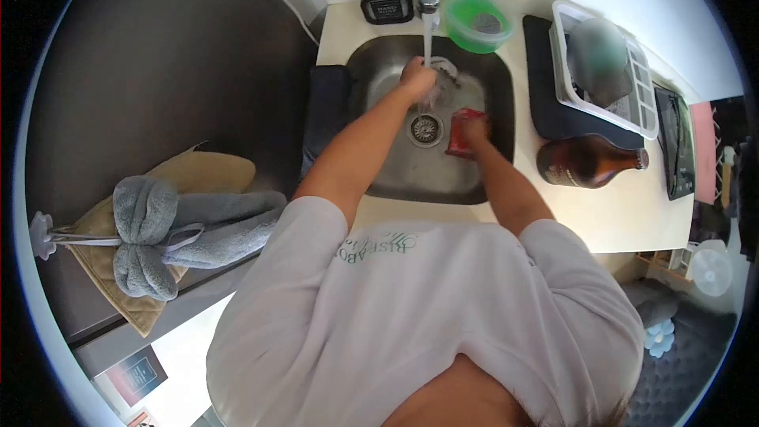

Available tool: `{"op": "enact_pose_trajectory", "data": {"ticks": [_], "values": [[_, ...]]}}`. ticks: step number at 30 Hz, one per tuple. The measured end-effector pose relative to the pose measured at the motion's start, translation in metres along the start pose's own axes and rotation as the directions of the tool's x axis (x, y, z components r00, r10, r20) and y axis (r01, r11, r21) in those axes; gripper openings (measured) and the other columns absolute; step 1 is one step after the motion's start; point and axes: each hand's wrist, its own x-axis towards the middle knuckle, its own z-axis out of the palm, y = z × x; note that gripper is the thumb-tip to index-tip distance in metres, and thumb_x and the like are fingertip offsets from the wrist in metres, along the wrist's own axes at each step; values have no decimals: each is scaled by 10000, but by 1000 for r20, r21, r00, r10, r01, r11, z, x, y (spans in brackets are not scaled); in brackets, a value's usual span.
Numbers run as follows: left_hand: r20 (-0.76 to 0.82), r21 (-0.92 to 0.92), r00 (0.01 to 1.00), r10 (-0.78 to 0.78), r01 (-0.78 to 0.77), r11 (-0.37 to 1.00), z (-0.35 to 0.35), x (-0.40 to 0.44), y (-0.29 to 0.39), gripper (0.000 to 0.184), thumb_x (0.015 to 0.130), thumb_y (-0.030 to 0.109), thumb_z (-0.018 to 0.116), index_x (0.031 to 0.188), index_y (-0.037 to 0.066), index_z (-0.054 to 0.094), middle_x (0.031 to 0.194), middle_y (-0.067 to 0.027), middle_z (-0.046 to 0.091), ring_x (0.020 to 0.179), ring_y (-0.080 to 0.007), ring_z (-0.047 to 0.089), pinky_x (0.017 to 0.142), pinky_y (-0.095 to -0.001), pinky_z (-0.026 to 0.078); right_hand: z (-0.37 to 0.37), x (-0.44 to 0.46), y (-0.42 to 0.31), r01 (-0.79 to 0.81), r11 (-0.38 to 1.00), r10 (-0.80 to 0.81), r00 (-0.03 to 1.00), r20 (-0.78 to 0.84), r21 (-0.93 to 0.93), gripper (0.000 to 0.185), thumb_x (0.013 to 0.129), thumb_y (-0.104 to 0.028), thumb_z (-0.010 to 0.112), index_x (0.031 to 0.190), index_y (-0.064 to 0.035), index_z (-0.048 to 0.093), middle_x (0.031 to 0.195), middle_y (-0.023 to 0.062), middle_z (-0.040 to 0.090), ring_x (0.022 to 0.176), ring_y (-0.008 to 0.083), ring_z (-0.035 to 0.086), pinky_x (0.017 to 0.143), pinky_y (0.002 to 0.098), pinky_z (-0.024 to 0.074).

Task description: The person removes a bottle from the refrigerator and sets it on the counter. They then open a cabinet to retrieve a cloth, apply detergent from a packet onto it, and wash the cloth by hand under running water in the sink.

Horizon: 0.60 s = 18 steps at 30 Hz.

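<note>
Water runs from the faucet [428,1] in a thin stream onto my left hand [417,81], which is closed near the back of the steel sink [379,178]. Whatever its fingers may hold is hidden by the hand and splash. A pale, whitish item [446,69] lies just right of it, too blurred to name. Lower in the sink, my right hand [477,130] grips a red object [460,136] with straight edges; its kind is unclear. The round drain strainer [425,130] shows between my hands.
Behind the sink stand a black soap dispenser [387,1] and a green bowl [477,22] with a grey scrubber inside. To the right are a white dish rack [561,71] on a black mat and a brown bottle [581,161] lying down. A dark cloth [326,107] hangs at left.
</note>
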Motion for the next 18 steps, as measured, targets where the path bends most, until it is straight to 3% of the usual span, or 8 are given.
{"op": "enact_pose_trajectory", "data": {"ticks": [3,4,6,8,10,13,16,18], "values": [[-153,219,985,74,-39,975,12,-9,18,376,809,276,567,1054,-8,591,996,-229,619,956,-359,597,797,-398,472,53,17,37,-140,981,162,971,-175,132,522,735,-358,676,1036,55,570,1056,191,611,1009,295,595,841,381,463],[-178,273,981,74,-23,962,11,-8,24,397,805,311,573,1043,-6,598,982,-229,622,949,-368,596,796,-401,471,40,26,34,-247,956,213,955,208,157,456,752,-182,613,1150,17,513,1143,230,556,1046,327,565,853,414,446],[-229,370,971,73,17,929,10,-5,30,445,796,380,584,1021,-2,612,952,-230,628,936,-385,593,793,-408,470,-18,0,-1,-185,930,164,982,92,319,400,756,-182,625,1109,-13,540,1086,214,587,1006,313,588,828,399,455],[-109,253,994,-27,54,966,-4,-11,37,527,785,409,596,1059,-41,578,1011,-227,610,960,-342,594,806,-387,466,-75,-31,-30,4,879,51,993,-102,477,347,763,-175,635,1071,-35,560,1019,193,613,947,297,608,794,379,463],[46,242,999,2,-13,970,-17,-22,41,593,784,442,593,1089,-66,559,1067,-229,589,971,-318,596,824,-377,463,-120,-50,-47,318,760,-103,920,-377,567,296,772,-163,645,1036,-51,572,941,167,634,867,281,626,752,355,471],[72,123,997,12,-21,992,0,-16,22,613,793,437,582,1126,-76,532,1085,-227,579,954,-316,598,823,-369,462,-177,-43,-74,477,737,-72,760,-646,479,266,786,-159,655,1005,-38,565,862,137,628,767,233,614,696,311,468],[117,246,988,-101,70,967,9,-5,24,620,809,437,566,1167,-64,500,1115,-220,561,985,-307,577,825,-367,464,-194,-11,-90,488,722,-28,728,-685,489,246,792,-165,656,986,-40,572,820,126,618,723,222,599,678,314,467],[6,386,997,-71,63,920,15,-5,30,600,831,451,531,1183,-33,491,1115,-199,563,968,-303,577,812,-383,471,-194,10,-100,513,697,12,691,-723,501,241,792,-173,660,971,-37,574,822,122,621,728,225,602,682,317,467]]}}
